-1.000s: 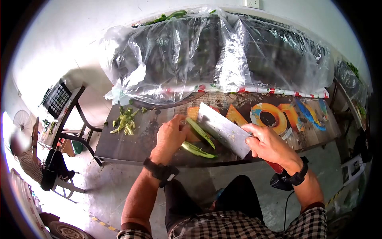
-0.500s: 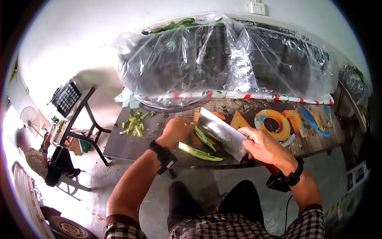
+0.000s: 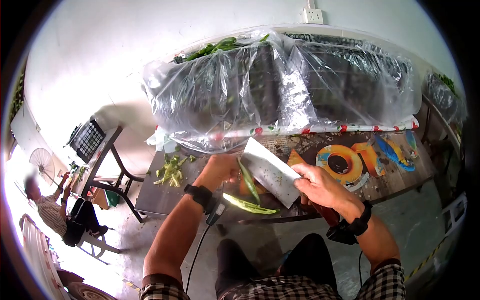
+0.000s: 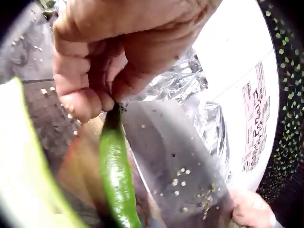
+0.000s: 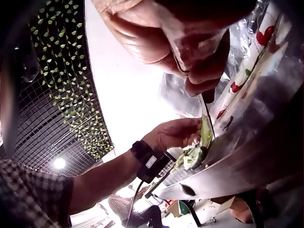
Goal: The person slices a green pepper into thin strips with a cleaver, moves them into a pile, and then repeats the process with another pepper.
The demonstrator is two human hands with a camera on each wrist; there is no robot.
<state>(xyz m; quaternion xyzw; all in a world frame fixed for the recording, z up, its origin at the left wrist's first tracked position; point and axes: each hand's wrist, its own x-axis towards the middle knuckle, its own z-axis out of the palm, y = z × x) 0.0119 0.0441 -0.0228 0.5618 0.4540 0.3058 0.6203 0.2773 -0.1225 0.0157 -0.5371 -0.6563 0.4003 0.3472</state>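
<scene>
My left hand (image 3: 218, 170) pinches the tip of a green pepper piece (image 3: 247, 181) between thumb and fingers; the left wrist view shows its glossy skin side (image 4: 116, 175). My right hand (image 3: 322, 186) grips a wide cleaver (image 3: 270, 171), whose seed-specked blade lies slanted just right of that piece. In the right wrist view the right hand (image 5: 185, 52) is above the blade's thin edge. Nearer the table's front edge lies a pale, cut pepper half (image 3: 249, 204), touched by neither hand. Pale green scraps (image 3: 171, 171) are piled on the table's left part.
Plastic-covered crates (image 3: 225, 90) stand along the back of the printed table (image 3: 150, 197). Green peppers (image 3: 215, 48) lie on top of them. At the far left, a seated person (image 3: 55, 212) is beside a side table with a black crate (image 3: 90, 141).
The pepper piece in my left hand has turned more upright, its darker skin side now showing. The cleaver has shifted slightly left with my right hand. The view has tilted a little.
</scene>
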